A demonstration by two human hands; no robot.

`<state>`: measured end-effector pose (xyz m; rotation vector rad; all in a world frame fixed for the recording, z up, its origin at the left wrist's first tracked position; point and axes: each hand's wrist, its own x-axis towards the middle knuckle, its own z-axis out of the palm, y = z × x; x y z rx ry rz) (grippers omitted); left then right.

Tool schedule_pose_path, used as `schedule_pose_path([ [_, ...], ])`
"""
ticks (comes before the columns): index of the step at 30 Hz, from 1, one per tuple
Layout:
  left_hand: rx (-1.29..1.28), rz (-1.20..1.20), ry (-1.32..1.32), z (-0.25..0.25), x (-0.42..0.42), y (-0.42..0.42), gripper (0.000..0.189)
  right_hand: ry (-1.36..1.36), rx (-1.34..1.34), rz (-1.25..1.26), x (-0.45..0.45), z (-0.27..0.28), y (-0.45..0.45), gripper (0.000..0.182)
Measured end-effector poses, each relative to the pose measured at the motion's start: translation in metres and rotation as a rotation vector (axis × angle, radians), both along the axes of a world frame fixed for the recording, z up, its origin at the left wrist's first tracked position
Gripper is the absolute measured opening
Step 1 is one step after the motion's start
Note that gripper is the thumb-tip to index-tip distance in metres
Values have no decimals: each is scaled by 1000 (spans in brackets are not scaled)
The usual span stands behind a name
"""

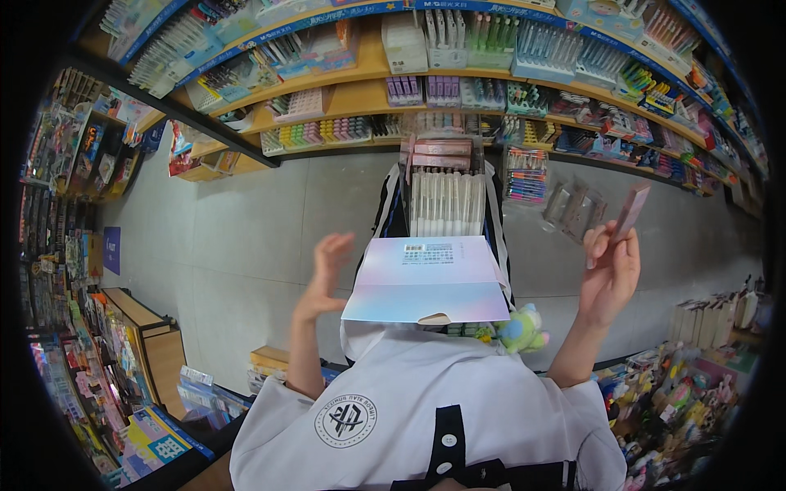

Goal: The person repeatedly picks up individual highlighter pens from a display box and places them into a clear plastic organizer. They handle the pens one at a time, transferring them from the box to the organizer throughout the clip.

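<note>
My right hand (608, 276) is raised at the right, pinching a slim pink packet (631, 212) between thumb and fingers. My left hand (325, 276) is up at the left with its fingers apart and nothing in it. Its thumb comes close to the left edge of a pastel pink-and-blue cardboard box (430, 279); I cannot tell whether they touch. The box lies over my lap and bears printing on its upper face. Just beyond it, a row of clear, white-ended pens (447, 199) lies over my legs. Pink packs (441, 152) sit in a clear container past the pens.
Shelves of boxed pens (454, 40) curve across the front. On the grey floor (245, 227) stand a clear bin of colourful pens (525, 175) and clear plastic packaging (575, 205). A plush toy (522, 328) is by my right side. More plush toys (675, 399) fill the lower right.
</note>
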<state>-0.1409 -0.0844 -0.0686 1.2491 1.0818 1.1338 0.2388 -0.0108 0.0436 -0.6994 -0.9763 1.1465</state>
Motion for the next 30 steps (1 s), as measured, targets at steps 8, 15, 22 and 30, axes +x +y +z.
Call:
schedule_pose_path([
  [8,-202,442,107,-92,72,-12,63,-14,6,-61,7,5,15,33],
  [15,-266,339,-356,-62,29,-7,39,-137,-2,-111,-4,5,37,31],
  [22,-403,550,-535,29,8,6,52,-705,-50,-36,-36,-13,92,15],
  [30,-276,728,-562,85,6,20,48,-1483,260,-230,-108,-48,136,11],
])
